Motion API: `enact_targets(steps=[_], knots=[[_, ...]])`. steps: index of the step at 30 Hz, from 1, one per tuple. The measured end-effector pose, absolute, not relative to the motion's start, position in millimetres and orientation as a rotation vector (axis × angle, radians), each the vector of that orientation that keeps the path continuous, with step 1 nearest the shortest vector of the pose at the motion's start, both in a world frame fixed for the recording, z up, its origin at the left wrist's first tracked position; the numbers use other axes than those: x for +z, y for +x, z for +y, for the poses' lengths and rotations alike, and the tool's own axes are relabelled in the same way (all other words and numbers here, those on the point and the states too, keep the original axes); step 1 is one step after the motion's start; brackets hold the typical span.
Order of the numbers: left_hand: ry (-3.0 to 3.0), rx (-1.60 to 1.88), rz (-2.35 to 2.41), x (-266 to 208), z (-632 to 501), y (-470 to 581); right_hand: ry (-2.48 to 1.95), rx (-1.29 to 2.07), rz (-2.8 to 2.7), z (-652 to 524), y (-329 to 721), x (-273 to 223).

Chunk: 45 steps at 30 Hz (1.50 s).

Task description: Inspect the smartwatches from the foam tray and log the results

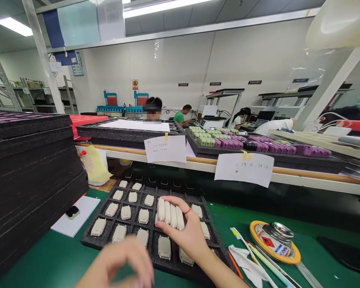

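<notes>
My right hand (192,236) is closed around a row of several beige smartwatch cases (170,214), standing side by side between thumb and fingers. It is above the right half of a black foam tray (88,239) divided into square compartments. Single beige watch cases, such as one near the front (164,247), lie in many of these compartments. My left hand (121,262) is over the tray's front edge, smeared by motion; whether its fingers hold anything does not show. My right hand and forearm hide part of the tray.
Stacked black foam trays (30,192) rise at the left, beside a dark-screened watch (72,212) on white paper (85,218). At the right are a round metal-topped container (276,242), a toothbrush (243,240) and a white cloth (247,264). A shelf edge (198,162) crosses behind; people sit beyond.
</notes>
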<state>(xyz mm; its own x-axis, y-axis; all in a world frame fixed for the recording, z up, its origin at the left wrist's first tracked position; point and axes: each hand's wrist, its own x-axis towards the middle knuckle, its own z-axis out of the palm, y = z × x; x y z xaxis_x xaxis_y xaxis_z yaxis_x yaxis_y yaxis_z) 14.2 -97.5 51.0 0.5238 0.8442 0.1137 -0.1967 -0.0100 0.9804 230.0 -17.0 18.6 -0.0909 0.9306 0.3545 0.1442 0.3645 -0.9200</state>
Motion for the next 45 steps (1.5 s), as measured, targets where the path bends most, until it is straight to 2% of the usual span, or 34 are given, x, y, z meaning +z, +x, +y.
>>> enact_targets(steps=[3,9,15,20,33,40,45], knots=[[1.259,1.18,0.969,51.7,-72.1,29.0,-0.841,0.683,-1.729,-35.4,230.1,26.9],[0.982,0.794,0.605,57.4,-54.6,67.0,-0.648,0.36,-1.834,-37.9,233.0,33.5],[0.817,0.823,0.583,65.6,-47.8,76.5,-0.844,0.577,-1.844,-38.1,237.0,44.0],[0.777,0.756,0.575,64.8,-45.8,66.9,-0.786,0.732,-1.856,-39.5,240.1,48.9],[0.711,0.701,0.572,59.0,-38.9,68.1,-0.77,0.637,-1.875,-37.5,244.9,37.6],[0.765,0.723,0.585,57.5,-40.2,68.2,-0.725,0.471,-1.961,-38.0,246.6,37.6],[0.765,0.759,0.591,58.7,-40.5,68.8,-0.68,0.503,-1.938,-35.5,246.3,37.7]])
